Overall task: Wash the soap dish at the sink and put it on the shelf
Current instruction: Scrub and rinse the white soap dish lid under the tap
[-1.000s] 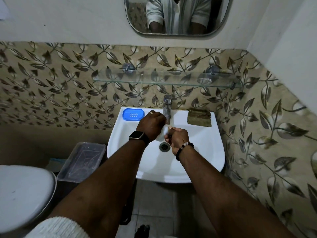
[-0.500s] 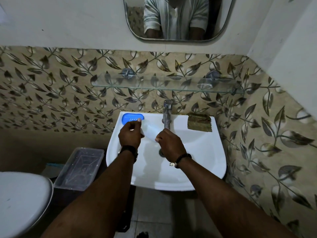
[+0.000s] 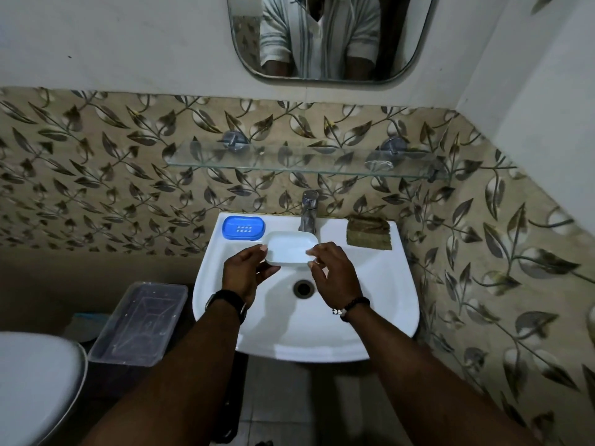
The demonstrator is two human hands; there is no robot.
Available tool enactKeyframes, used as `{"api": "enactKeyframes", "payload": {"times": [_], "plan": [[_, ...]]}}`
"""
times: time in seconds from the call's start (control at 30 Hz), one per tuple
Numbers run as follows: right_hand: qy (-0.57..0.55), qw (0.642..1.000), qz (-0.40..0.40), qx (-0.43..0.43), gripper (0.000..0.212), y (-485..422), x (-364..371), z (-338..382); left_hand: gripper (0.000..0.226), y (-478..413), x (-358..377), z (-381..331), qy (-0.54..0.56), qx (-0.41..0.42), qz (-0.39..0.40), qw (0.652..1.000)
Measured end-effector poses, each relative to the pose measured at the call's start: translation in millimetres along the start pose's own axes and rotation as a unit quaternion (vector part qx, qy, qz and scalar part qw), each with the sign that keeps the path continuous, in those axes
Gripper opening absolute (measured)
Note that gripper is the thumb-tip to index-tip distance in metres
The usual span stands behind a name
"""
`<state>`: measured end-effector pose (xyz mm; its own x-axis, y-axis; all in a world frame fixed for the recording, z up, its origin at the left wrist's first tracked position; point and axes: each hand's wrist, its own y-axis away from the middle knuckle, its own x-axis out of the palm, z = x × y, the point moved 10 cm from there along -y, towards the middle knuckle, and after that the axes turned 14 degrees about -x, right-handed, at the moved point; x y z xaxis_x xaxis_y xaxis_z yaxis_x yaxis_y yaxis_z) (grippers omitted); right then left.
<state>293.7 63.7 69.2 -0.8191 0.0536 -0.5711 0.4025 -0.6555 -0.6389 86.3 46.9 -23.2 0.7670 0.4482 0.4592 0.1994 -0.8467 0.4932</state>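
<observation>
Since half a second ago both hands have come together in front of the tap (image 3: 308,210), and the white soap dish base (image 3: 291,251) now sits level, open side up, above the sink (image 3: 386,300) bowl near its back edge. The left hand (image 3: 246,273) pinches its left end with thumb and fingertips; the right hand (image 3: 335,275) pinches the right end, other fingers loosely spread. The blue drainer piece (image 3: 243,227) lies on the sink's back left corner, a brown scrub pad (image 3: 369,235) on the back right, under the glass shelf (image 3: 306,162).

The tap (image 3: 308,210) rises behind the sink bowl (image 3: 370,300), with open air up to the glass shelf (image 3: 289,161).
</observation>
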Motion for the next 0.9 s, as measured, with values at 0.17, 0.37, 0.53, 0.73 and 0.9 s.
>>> {"api": "enactKeyframes", "payload": {"times": [0.17, 0.37, 0.53, 0.73, 0.9], "plan": [[0.03, 0.986, -0.118, 0.11, 0.025, -4, -36, -48, 0.013, -9, 6, 5, 0.006, 0.004, -0.021, 1.0], [0.135, 0.965, -0.05, 0.218, 0.028, -10, -52, -133, 0.02, -14, -2, 17, 0.013, 0.003, -0.042, 0.999], [0.162, 0.944, 0.072, 0.279, 0.04, -11, -40, -193, 0.015, -21, -1, 28, 0.013, 0.001, -0.048, 0.999], [0.132, 0.94, 0.132, 0.287, 0.048, -14, -18, -218, 0.02, -23, 24, 43, 0.005, -0.001, -0.022, 1.0], [0.191, 0.925, 0.204, 0.258, 0.048, -17, -2, -234, 0.021, -24, 38, 48, -0.006, 0.0, -0.012, 1.0]]}}
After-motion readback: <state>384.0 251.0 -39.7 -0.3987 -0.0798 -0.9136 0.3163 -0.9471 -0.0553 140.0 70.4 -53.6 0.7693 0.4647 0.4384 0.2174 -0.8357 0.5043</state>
